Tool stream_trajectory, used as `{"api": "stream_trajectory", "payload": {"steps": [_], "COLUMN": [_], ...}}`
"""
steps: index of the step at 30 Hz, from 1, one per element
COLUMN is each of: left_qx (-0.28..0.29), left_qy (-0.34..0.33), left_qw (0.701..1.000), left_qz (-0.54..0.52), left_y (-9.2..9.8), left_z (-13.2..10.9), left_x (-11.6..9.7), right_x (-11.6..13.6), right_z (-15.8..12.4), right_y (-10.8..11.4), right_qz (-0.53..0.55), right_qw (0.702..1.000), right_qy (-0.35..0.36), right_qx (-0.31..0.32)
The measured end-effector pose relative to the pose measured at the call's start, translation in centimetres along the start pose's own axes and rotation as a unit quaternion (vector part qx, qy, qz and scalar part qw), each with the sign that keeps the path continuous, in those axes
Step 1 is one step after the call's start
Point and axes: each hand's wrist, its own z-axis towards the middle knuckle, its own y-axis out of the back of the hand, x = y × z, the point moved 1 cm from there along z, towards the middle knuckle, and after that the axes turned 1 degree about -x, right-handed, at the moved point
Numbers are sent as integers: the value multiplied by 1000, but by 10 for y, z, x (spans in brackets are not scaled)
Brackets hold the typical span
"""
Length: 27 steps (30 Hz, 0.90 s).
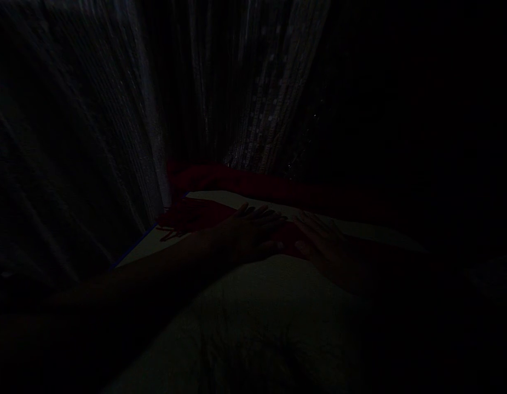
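Observation:
The view is very dark. My left hand (251, 234) lies palm down with its fingers stretched out on a red fringed cloth, perhaps a scarf (202, 212). Beside it, to the right, my right hand (322, 239) rests flat on the same cloth, fingers extended. The cloth forms a long band across a pale surface (270, 284), and loose strands of fringe show at its left end. Its right end is lost in shadow.
Another dark red fabric (237, 178) runs along the far side of the pale surface. A blue edge (134, 247) borders that surface on the left. Hanging curtains (274, 93) with a shiny pattern stand behind. Deep shadow hides the right side.

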Motion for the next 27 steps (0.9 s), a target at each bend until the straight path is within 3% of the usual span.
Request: {"api": "stream_trajectory", "payload": {"steps": [3,7,11,16,22,27], "left_qx": [2,8,-2,3,-6,12], "left_qy": [0,3,8,6,3,0], "left_qw": [1000,1000,1000,1000,1000,1000], "left_qz": [-4,1,20,27,20,-6], "left_y": [2,3,0,-1,-5,3], "left_z": [0,-1,0,0,-2,-4], "left_x": [-2,-3,-2,-1,2,-1], "right_x": [2,3,4,12,9,-2], "right_z": [2,2,1,6,4,0], "right_y": [0,-1,-3,0,-7,-7], "right_qz": [-1,-14,-9,-23,-8,-6], "right_qw": [1000,1000,1000,998,1000,1000], "right_qy": [-5,-21,-16,-17,4,-15], "right_qx": [29,-6,13,-51,4,-2]}}
